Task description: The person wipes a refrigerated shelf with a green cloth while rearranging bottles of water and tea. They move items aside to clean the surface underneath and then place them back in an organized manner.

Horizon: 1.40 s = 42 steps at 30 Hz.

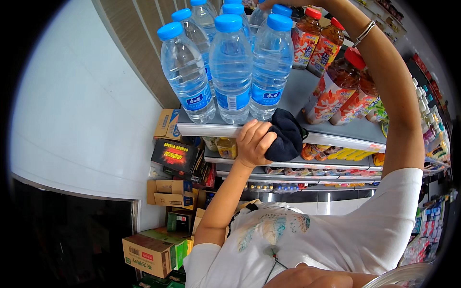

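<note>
My left hand [255, 144] grips a bunched dark navy cloth [286, 136] against the front edge of the grey shelf [297, 86]. Just above it stand clear water bottles with blue caps and blue labels, among them a left one [189, 77], a middle one [231, 72] and a right one [272, 68]. My right arm arches over the shelf, a silver bracelet [364, 32] at its wrist. Cut by the top edge of the picture, my right hand [288, 3] is over the rear bottles; its grip is hidden.
Red-capped tea bottles [333, 88] stand right of the water bottles, under my right arm. Lower shelves [324, 165] hold packaged goods. Cardboard cartons [155, 253] and a black box [176, 158] are stacked at left beside a white panel [83, 97]. More bottles [430, 118] line the far right.
</note>
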Each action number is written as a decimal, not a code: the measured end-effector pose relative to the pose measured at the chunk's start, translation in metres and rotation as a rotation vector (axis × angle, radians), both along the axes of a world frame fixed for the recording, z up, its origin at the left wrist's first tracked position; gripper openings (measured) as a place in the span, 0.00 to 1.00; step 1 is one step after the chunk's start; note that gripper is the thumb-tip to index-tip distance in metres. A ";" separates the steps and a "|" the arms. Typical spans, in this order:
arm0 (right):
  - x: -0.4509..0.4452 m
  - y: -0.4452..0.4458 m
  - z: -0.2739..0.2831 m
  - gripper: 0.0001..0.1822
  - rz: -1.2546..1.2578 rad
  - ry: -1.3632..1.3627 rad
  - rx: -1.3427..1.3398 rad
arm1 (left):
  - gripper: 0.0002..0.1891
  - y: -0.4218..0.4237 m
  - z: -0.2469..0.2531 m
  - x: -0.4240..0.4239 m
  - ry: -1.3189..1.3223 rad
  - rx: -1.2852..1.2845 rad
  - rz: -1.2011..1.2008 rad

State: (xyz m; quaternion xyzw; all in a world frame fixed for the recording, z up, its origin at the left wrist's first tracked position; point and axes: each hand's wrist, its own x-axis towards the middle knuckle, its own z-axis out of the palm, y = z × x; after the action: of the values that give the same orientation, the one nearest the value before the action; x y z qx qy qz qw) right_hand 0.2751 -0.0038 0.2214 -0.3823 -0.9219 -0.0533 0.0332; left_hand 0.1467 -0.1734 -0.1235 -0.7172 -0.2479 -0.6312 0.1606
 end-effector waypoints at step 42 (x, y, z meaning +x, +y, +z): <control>0.177 -0.168 -0.040 0.30 -0.191 0.214 -0.112 | 0.24 -0.006 0.002 -0.005 0.084 -0.078 -0.002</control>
State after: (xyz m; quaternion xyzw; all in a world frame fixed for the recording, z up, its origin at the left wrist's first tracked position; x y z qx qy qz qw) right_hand 0.4518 -0.1717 0.1813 -0.4730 -0.8741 0.0363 0.1045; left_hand 0.1421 -0.1797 -0.1214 -0.7489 -0.2647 -0.5906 0.1423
